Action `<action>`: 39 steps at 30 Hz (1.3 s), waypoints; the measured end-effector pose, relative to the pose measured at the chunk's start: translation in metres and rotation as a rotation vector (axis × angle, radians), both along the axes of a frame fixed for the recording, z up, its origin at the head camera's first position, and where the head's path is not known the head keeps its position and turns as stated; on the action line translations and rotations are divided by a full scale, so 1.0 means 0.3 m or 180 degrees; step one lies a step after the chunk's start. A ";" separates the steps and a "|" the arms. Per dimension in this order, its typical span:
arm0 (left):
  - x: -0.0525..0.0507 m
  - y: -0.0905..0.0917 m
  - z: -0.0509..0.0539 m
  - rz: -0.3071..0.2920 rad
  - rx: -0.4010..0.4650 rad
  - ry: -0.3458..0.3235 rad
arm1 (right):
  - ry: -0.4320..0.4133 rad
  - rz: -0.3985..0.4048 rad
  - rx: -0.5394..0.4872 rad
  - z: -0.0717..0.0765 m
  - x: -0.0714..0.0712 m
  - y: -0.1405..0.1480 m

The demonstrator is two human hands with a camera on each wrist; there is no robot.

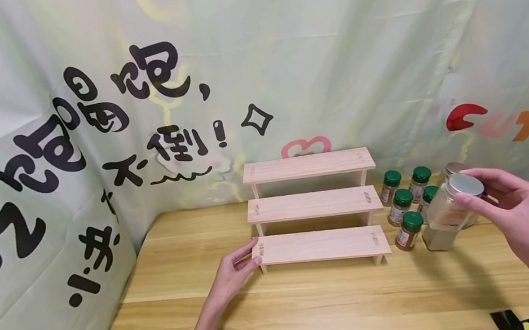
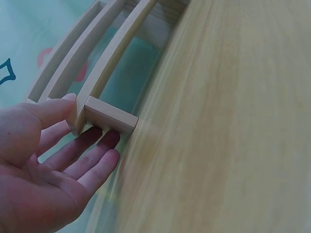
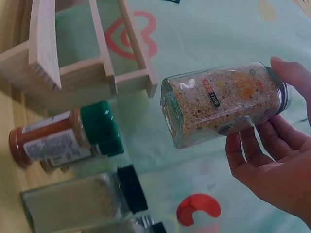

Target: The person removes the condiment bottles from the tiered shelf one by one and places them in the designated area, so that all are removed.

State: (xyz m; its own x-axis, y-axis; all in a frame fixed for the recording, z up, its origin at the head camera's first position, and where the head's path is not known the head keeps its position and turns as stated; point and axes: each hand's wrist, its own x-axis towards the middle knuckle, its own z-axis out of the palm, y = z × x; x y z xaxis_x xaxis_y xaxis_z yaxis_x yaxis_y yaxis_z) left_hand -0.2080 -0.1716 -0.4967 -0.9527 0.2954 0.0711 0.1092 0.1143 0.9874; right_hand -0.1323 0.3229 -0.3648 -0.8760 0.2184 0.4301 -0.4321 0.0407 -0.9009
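A three-tier wooden display rack (image 1: 320, 245) stands on the table. My left hand (image 1: 231, 272) pinches the left end of its lowest board; in the left wrist view the thumb lies on one side of the board (image 2: 109, 53), the other fingers beside the support. At the right, my right hand (image 1: 523, 212) holds a clear glass seasoning jar (image 3: 223, 102) near its silver lid, raised above the table. Coarse, light brown grains fill it. Several small spice jars with green lids (image 1: 403, 198) stand between the rack and the held jar.
Below the held jar stands another square glass jar (image 1: 440, 240), partly hidden. Behind it shows a further jar with a silver lid (image 1: 453, 167). A printed cloth (image 1: 333, 75) hangs around the wooden table (image 1: 317, 311) at the back and sides.
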 end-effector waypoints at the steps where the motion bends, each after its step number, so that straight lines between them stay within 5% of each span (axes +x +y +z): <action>1: 0.000 0.000 0.000 0.0000 0.0004 0.0004 | -0.0006 -0.0005 -0.0016 -0.005 0.000 0.006; 15: 0.000 -0.006 -0.001 0.0001 0.0034 0.0041 | -0.0008 -0.0013 -0.0113 -0.043 0.004 0.078; 23: -0.002 -0.001 -0.001 -0.0019 0.0014 0.0038 | -0.0086 -0.0430 0.0055 -0.064 0.019 0.142; 30: -0.002 0.001 -0.004 0.0008 0.0021 0.0055 | 0.0116 -0.0305 -0.0196 -0.091 0.012 0.193; 39: 0.000 0.000 -0.001 -0.0006 -0.0002 0.0048 | -0.0004 -0.0417 -0.0229 -0.144 0.008 0.241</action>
